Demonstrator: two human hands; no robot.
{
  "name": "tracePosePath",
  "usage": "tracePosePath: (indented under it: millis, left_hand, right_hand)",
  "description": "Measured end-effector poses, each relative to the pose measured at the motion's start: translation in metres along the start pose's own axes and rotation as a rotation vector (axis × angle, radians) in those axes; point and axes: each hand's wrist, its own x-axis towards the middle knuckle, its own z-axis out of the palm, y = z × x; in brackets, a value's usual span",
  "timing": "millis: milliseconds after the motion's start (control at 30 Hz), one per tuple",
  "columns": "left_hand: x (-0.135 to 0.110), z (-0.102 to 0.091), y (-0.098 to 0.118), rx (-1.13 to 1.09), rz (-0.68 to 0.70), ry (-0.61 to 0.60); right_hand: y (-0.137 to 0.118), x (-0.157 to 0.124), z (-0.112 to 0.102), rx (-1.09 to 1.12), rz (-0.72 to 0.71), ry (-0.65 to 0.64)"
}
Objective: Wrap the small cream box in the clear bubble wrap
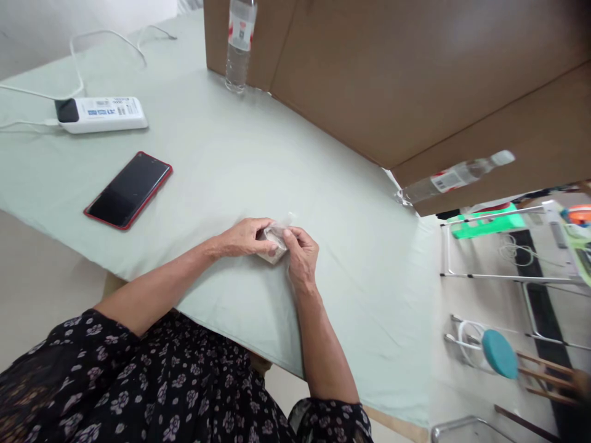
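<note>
Near the front edge of the cloth-covered table, my left hand [244, 237] is closed around a small pale block-shaped packet [271, 255]. Clear plastic film [279, 227] shows at the packet's top. My right hand [303, 253] is on the packet's right side, thumb and fingers pinching the film there. Both hands are close together, low over the table. Fingers cover much of the packet, so its contents and any print cannot be made out.
A pale green cloth [221, 154] covers the table. To the left lie a red-cased phone [129, 189] and a white device [108, 115] with cables. Two water bottles [240, 46] stand against a large brown cardboard panel [369, 80]. A teal stool [500, 354] stands at right.
</note>
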Motion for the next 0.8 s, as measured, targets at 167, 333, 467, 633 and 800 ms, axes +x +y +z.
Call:
tracePosePath:
  millis: [167,333,467,633,800]
  left_hand:
    - [-0.0006,0.0017,0.0008,-0.065,-0.028,-0.003]
    - [-0.0006,0.0006,0.0018,-0.012,-0.013,0.012]
    - [-0.0005,-0.0018,0.0007,0.055,-0.002,0.005]
    - [-0.0009,-0.0017,0.0004,0.068,0.014,-0.018]
    - [-0.0010,0.0004,0.0013,0.053,0.013,0.058]
  right_hand:
    - [-0.0024,-0.0026,-0.0015,-0.019,-0.011,-0.022]
    - [-0.0049,-0.0031,-0.0006,-0.018,0.024,-0.018]
    - [-0.0077,-0.0015,0.0014,-0.001,0.090,-0.050]
    - [-0.0086,-0.0014,0.0025,-0.060,0.041,-0.029]
    - [-0.0097,-0.0045,0.0022,-0.074,0.015,-0.014]
